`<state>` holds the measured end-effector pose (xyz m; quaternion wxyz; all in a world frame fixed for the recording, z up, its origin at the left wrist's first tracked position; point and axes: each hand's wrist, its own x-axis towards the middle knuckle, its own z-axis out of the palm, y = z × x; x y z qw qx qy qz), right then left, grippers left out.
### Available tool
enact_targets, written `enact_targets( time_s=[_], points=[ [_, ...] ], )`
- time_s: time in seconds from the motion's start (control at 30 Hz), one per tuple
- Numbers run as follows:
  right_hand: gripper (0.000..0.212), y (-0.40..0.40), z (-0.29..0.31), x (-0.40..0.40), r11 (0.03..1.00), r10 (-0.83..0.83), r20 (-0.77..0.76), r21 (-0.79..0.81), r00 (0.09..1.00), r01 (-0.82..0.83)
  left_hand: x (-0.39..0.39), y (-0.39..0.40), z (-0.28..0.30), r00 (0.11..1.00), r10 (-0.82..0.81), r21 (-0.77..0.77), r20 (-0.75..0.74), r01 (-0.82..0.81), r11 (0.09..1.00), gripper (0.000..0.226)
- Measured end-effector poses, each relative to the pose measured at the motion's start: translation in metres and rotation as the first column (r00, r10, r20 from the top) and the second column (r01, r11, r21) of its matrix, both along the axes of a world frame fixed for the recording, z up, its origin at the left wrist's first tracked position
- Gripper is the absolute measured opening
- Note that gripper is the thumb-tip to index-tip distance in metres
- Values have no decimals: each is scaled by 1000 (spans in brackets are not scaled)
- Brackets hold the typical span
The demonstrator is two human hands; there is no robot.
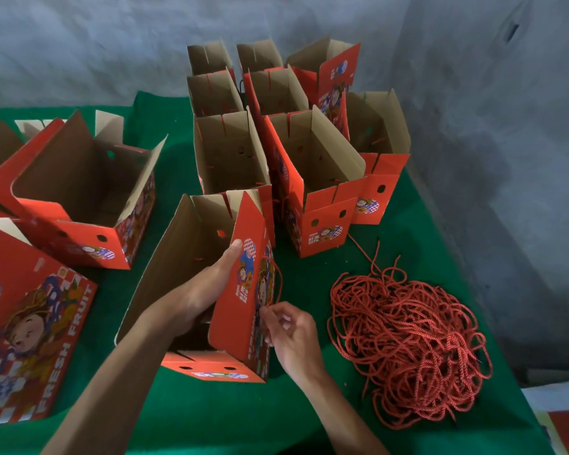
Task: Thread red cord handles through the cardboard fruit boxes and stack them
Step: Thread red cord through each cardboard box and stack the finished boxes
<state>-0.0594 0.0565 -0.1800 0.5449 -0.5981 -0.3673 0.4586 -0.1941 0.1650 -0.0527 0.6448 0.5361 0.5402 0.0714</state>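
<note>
An open red cardboard fruit box (234, 326) stands on the green table in front of me. My left hand (211, 284) reaches inside it, thumb lying on the printed side flap, fingers hidden behind the panel. My right hand (289, 333) pinches a red cord (278, 284) against the outside of that flap; the cord loops up along the panel. A tangled pile of red cords (408, 343) lies to the right of the box.
Several open boxes (312, 178) stand in rows at the back. More boxes (79, 195) sit at the left, one lying flat-faced (30, 323). The green cloth (211, 415) ends at the right near papers (559, 402). A grey wall rises behind.
</note>
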Motion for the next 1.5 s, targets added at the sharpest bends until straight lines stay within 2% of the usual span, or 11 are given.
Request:
enact_targets(
  time_s=[0.13, 0.3, 0.5, 0.63, 0.7, 0.8, 0.9, 1.03, 1.17, 1.33, 1.5],
  points=[
    [26, 0, 1, 5, 998, 48, 188, 24, 981, -53, 3, -1, 0, 1000, -11, -7, -2, 11, 1000, 82],
    [29, -1, 2, 9, 991, 115, 429, 15, 896, -134, 5, -2, 0, 1000, -22, -18, -14, 22, 1000, 84],
    [26, 1, -2, 7, 983, 120, 492, 65, 862, -174, 5, -2, -4, 999, -27, -54, -30, 26, 998, 84],
    [29, 3, -8, 5, 984, 171, 255, -2, 952, -176, 3, -1, -11, 998, -64, -150, -6, 62, 987, 90],
    [37, 3, -11, 8, 976, 212, 0, -59, 977, -211, 0, 1, -15, 999, -49, -216, 15, 51, 975, 90],
    [26, 1, -14, 7, 959, 193, -431, -106, 882, -261, -1, 1, -18, 982, -169, -153, -88, 155, 976, 49],
    [25, 0, -18, 4, 946, 168, -606, -124, 777, -300, 0, -1, -20, 931, -297, -35, -214, 296, 954, 22],
    [27, 0, -15, -2, 927, 192, -689, -106, 699, -359, 0, -3, -25, 849, -380, 133, -367, 452, 882, 25],
    [33, -2, -17, -8, 920, 113, -672, -207, 732, -332, 0, -2, -27, 839, -412, 96, -355, 471, 877, 35],
    [35, -2, -21, -13, 914, 101, -689, -221, 718, -340, -3, 2, -29, 819, -459, 57, -345, 506, 861, 44],
    [34, 4, -25, -18, 923, 35, -691, -255, 722, -288, -4, 6, -30, 849, -397, 37, -349, 436, 899, 54]
  ],
)
